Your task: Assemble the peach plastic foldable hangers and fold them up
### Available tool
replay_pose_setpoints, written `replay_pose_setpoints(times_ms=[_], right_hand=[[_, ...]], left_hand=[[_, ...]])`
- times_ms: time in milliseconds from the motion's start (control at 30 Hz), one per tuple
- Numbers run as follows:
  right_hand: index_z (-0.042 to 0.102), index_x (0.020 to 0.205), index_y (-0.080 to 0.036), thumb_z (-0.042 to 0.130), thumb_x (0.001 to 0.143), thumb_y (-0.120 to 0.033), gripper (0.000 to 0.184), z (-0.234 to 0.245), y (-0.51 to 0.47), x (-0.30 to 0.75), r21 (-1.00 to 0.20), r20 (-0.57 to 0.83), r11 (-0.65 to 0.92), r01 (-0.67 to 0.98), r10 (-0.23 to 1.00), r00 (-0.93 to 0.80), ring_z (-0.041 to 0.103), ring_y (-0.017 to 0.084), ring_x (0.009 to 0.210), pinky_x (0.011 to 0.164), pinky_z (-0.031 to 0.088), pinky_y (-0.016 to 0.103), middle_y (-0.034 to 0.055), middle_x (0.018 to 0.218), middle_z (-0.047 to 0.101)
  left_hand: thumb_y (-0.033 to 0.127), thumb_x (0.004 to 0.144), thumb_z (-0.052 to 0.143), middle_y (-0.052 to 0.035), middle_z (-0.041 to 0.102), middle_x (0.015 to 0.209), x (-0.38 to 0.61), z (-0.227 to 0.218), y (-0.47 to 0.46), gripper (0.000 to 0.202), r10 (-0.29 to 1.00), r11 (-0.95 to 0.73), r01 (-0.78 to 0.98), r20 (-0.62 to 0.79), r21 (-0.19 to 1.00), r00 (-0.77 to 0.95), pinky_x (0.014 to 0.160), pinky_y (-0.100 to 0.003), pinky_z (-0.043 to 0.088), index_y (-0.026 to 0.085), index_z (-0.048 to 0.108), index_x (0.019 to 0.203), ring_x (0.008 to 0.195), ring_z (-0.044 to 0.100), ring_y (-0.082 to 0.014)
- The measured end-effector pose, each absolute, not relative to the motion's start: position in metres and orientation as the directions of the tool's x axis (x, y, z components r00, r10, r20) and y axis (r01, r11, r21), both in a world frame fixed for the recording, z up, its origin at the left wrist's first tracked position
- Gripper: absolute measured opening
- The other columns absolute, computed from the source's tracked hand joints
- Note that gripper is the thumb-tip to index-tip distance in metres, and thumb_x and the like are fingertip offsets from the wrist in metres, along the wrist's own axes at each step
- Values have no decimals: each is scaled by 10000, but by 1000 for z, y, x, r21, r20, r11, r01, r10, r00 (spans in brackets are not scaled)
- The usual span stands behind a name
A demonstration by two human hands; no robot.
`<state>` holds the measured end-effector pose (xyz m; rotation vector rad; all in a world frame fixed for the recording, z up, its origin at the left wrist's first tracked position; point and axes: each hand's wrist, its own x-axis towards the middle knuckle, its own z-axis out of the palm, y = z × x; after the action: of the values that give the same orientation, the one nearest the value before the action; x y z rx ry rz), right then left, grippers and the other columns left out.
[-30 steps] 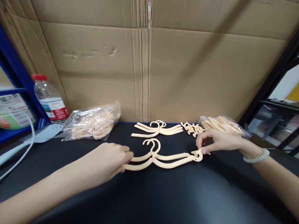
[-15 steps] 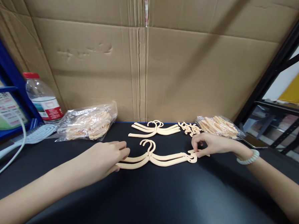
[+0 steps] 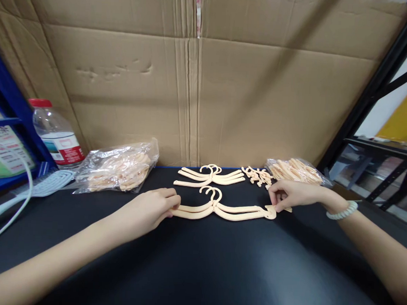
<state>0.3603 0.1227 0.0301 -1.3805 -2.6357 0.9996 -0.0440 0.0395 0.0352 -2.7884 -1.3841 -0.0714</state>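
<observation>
Two cream plastic hangers (image 3: 232, 213) lie together on the black table, their hooks pointing away from me. My left hand (image 3: 156, 208) is closed on their left arm ends, and its fingertips hide those tips. At the opposite end, my right hand (image 3: 291, 196) pinches a small flat cream piece with a hooked end (image 3: 270, 214). That hooked end meets the tips of the hangers' right arms; whether it is joined to them I cannot tell. Behind them lies another group of cream hangers (image 3: 227, 178), with a heap of small cream hook pieces (image 3: 257, 176) at its right.
A clear bag of cream parts (image 3: 120, 168) lies at the back left, another bag (image 3: 294, 170) at the back right. Farther left are a red-capped bottle (image 3: 56, 133), a pale blue brush (image 3: 53, 183) and a white cable (image 3: 25, 202). Cardboard (image 3: 135, 85) stands behind the table.
Both hands and the two hangers have shifted right and slightly away from me, closer to the hanger group behind. The right hand still pinches the small piece.
</observation>
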Motion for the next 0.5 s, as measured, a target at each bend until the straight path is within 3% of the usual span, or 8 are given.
replay_pose_setpoints(times_ms=[167,500], right_hand=[[628,727,-150,712,714,-423,285,29,125,360,-522,-240,404,751,775,-584,621,174,627,566,461,273,55,676,668],[613,705,-160,678,737,-397,248,30,121,349,-468,-156,454,758,802,-576,579,158,610,553,428,268,47,682,641]], left_hand=[[106,890,415,-49,600,890,-48,29,44,180,789,-611,791,108,31,605,685,-280,450,197,567,855,787,612,-204],[112,867,435,-53,609,899,-52,34,46,167,802,-596,803,78,29,592,677,-290,452,197,578,862,779,617,-209]])
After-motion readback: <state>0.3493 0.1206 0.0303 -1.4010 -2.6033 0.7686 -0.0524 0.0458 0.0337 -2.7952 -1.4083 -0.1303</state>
